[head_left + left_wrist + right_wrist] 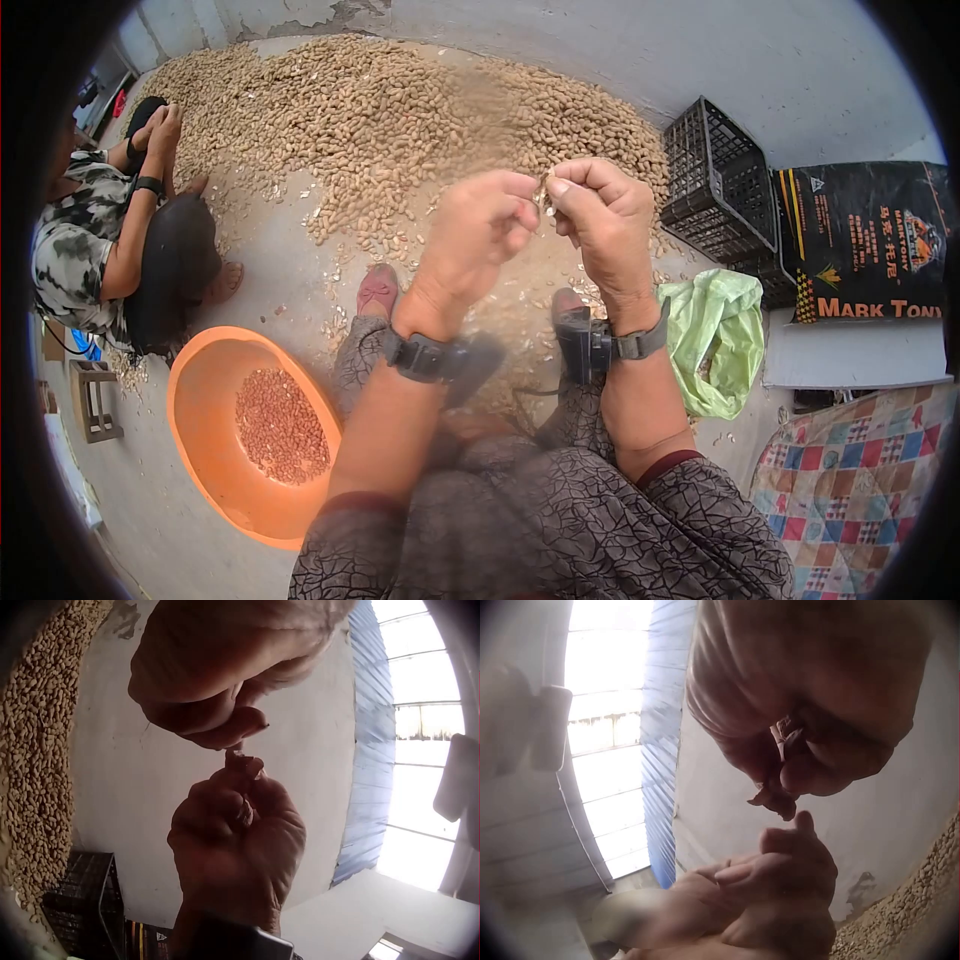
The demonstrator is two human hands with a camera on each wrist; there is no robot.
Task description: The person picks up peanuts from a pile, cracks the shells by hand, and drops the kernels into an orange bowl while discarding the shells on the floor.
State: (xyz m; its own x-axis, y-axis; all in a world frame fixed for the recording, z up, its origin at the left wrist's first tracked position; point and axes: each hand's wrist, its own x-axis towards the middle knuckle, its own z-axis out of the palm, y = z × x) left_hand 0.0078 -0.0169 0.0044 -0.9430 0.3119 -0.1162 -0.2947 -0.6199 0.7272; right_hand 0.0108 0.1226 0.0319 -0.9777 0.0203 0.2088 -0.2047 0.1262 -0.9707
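Note:
My right hand (607, 220) pinches a cracked peanut shell (545, 193) between thumb and forefinger, in front of my body. In the right wrist view, the broken shell (778, 802) sticks out below the fingertips, with more shell tucked in the curled fingers. Close against it is my left hand (472, 240), blurred in the head view, its fingers bent and their tips right at the shell. I cannot tell whether the left fingers hold anything. To the left, an orange basin (205, 440) holds reddish shelled peanuts (282, 425).
A large heap of unshelled peanuts (380, 110) lies along the wall. Another person (120, 230) sits at the left. On the right are a black crate (715, 180), a green plastic bag (715, 335), a black printed sack (865, 240) and a checkered cloth (855, 480). Shell bits litter the floor.

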